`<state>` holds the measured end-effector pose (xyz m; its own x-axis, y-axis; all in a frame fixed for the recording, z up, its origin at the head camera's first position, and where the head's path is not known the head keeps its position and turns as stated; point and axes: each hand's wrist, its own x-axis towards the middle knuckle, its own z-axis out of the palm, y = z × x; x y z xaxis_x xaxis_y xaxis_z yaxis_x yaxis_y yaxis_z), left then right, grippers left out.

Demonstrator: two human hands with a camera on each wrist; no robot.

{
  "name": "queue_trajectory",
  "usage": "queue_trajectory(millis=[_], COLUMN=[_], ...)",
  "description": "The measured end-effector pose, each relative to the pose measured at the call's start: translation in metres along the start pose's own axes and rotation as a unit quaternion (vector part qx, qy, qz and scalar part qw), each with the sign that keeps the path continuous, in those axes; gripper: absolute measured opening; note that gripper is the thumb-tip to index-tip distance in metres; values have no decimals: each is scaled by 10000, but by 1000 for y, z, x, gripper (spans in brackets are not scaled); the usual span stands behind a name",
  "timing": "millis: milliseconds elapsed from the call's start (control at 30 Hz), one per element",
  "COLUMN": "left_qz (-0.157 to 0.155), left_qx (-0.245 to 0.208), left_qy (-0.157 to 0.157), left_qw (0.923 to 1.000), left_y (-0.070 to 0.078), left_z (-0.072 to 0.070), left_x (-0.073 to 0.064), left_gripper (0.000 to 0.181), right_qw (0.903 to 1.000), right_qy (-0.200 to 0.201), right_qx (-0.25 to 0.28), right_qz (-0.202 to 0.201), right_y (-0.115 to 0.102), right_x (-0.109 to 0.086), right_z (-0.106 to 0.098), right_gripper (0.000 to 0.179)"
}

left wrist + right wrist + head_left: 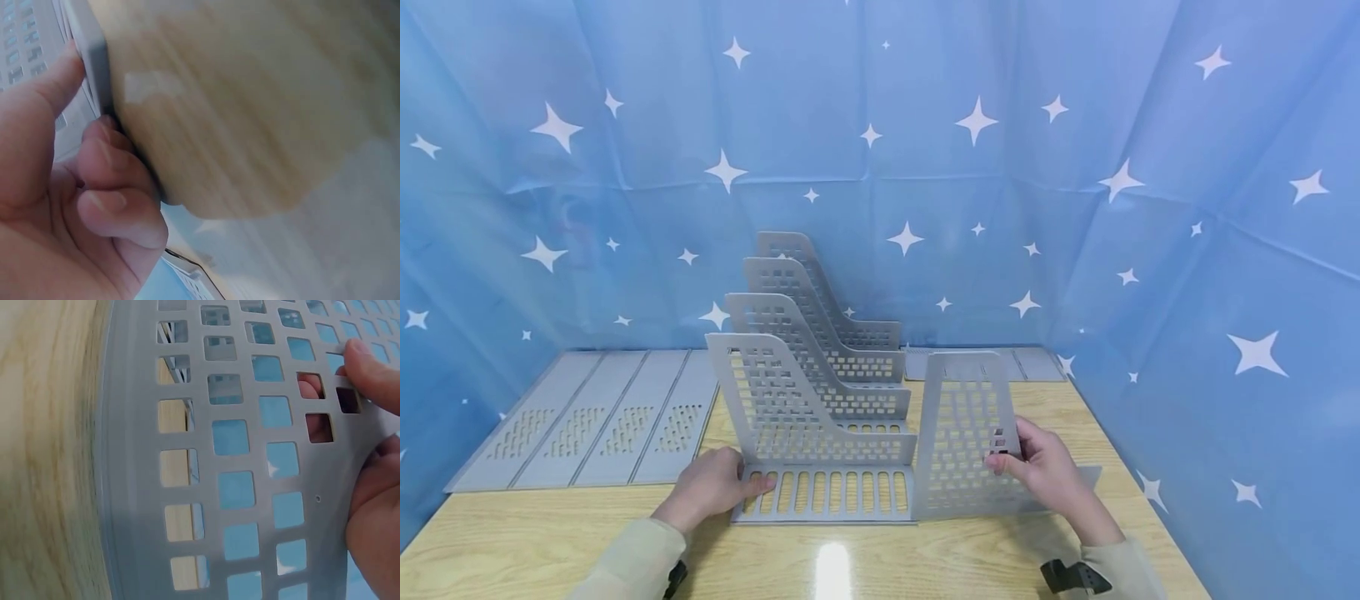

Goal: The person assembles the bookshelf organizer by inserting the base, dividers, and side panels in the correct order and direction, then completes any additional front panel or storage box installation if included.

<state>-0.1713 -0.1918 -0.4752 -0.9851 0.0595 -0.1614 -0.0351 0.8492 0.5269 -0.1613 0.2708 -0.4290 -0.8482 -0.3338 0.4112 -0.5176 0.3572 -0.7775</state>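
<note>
A grey plastic file rack [823, 521] rests on the table, with several perforated dividers standing one behind another above its slotted base. My left hand [718, 483] pinches the left front corner of that base. In the left wrist view, the thumb lies over the edge [94, 59] and curled fingers sit below it. To the right, a grey perforated end panel [930, 433] stands upright beside the rack's right edge. My right hand [1047, 464] grips this panel's right side, thumb on the near face. Other fingertips show through its square holes in the right wrist view.
Several flat grey panels [591, 467] with slot patterns lie side by side at the table's left. More grey panels [1037, 364] lie along the back. Behind the wooden table [767, 567] hangs a blue curtain [925, 167] with white stars.
</note>
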Motion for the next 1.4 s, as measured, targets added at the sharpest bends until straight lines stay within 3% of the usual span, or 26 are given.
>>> queue_trajectory(millis=[300,633,967,1133,1167,1300,1400], left_qz=[-56,11,38,250,343,801,1059], left_qx=[11,32,118,73,49,-231,-394], left_qy=[24,13,-32,-535,-697,-1355,-1555], left_qw=[10000,10000,9999,9982,9970,9873,9813], left_y=[3,3,2,0,-2,-12,-18], left_z=[-1,-2,-1,-11,-14,-23,-26], left_x=[0,2,0,-11,-15,-27,-31], left_gripper=[58,57,58,55,54,50,47], right_qw=[9993,9980,9948,9902,9876,9765,9721], right_qy=[-9,47,-229,-614,-751,-1250,-1357], right_qx=[-26,-211,-295,-1027,-1211,-1689,-1891], right_qz=[-360,-589,-945,-726,-652,-483,-282], right_y=[-8,-10,-20,-28,-28,-22,-11], right_x=[-14,-16,-7,-2,-3,-13,-26], right_z=[1,8,47,54,50,15,-12], right_gripper=[22,25,22,23,27,15,9])
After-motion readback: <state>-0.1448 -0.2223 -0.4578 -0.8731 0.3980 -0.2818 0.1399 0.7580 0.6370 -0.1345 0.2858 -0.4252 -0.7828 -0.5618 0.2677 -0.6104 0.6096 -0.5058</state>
